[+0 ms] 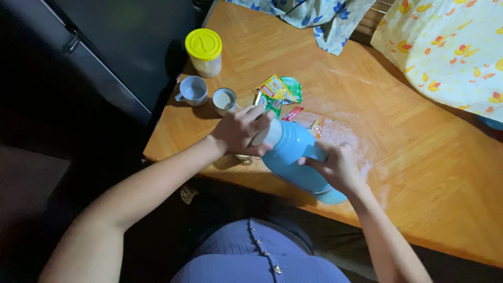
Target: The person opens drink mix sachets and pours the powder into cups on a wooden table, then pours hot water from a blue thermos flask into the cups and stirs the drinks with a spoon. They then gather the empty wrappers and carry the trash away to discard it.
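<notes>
Flask: we see a light blue flask (296, 157) lying tilted over the near edge of the tabletop (419, 157), its base toward the body and partly past that edge.
Long axis: it runs from lower right to upper left, with the pale neck pointing up-left toward the cups.
Left hand: our left hand (242, 131) covers the neck end, fingers (254, 114) curled and closed round the pale top.
Right hand: our right hand (335, 165) grips the flask's side near the handle, fingers (314, 161) wrapped on the blue body.
Near edge: the tabletop's front edge runs on a slant under the flask; below it all is dark.
Left edge: a grey cup (193, 90) and a second cup with pale powder (224, 99) stand close to the left edge, a jar with a yellow lid (204, 51) just behind them.
Ahead of the flask: torn sachets (277, 91) lie just beyond the left hand, near the neck.
Open room: bare wood spreads right of the flask, out to a flowered cloth (450, 47) at the far right corner.
Far edge: a blue-patterned cloth (319, 15) hangs over it.
</notes>
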A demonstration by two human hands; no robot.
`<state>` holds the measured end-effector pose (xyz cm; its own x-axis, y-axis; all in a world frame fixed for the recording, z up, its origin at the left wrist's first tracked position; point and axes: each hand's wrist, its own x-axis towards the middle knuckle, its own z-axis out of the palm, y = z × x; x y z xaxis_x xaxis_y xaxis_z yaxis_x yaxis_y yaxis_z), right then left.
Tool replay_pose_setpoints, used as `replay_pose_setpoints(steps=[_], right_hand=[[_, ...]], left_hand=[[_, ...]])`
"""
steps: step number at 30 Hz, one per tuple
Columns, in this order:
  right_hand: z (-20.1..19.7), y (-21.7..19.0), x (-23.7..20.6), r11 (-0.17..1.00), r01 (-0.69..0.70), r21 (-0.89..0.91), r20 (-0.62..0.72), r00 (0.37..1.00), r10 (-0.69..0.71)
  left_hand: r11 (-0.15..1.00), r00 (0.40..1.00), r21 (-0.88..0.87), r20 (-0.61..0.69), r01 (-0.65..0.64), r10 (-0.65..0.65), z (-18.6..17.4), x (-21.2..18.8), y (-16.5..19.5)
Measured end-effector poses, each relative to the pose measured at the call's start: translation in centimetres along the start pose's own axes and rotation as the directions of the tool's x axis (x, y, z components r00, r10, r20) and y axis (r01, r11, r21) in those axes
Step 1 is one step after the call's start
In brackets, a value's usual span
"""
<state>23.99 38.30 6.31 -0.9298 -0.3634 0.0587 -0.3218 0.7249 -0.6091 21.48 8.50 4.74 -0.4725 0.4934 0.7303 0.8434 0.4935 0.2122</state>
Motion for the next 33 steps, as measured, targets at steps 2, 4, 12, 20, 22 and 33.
replay_pose_setpoints(steps=[2,4,12,20,22,33], right_hand=[[0.4,-0.2,0.0,0.999,-0.009,-0.032,-0.036,0.999,0.008],[1.1,-0.4,0.1,0.998,-0.004,-0.062,-0.095,0.995,-0.001],[2.2,0.3,0.8,0.980,-0.064,0.190,-0.167,0.981,0.097],[0.4,2.3,2.1,0.985,-0.055,0.161,-0.165,0.983,0.082],[1.7,1.2,2.3,0.985,-0.098,0.143,-0.199,0.972,0.126],[1.5,-1.5,12.3,0.904,0.158,0.397,-0.372,0.928,0.001]], left_hand=[[0.943,0.927,-0.006,0.187,0.333,-0.326,1.0,1.1,0.0],[0.812,0.765,0.062,0.299,0.580,-0.570,2.3,2.0,0.3],[0.752,0.675,-0.025,0.460,0.659,-0.576,2.4,3.7,-1.6],[0.873,0.866,-0.117,0.247,0.473,-0.436,2.4,4.4,0.6],[0.768,0.789,-0.209,0.032,0.606,-0.614,3.9,5.0,1.8],[0.918,0.887,-0.127,-0.239,0.376,-0.396,0.2,10.7,-8.6]])
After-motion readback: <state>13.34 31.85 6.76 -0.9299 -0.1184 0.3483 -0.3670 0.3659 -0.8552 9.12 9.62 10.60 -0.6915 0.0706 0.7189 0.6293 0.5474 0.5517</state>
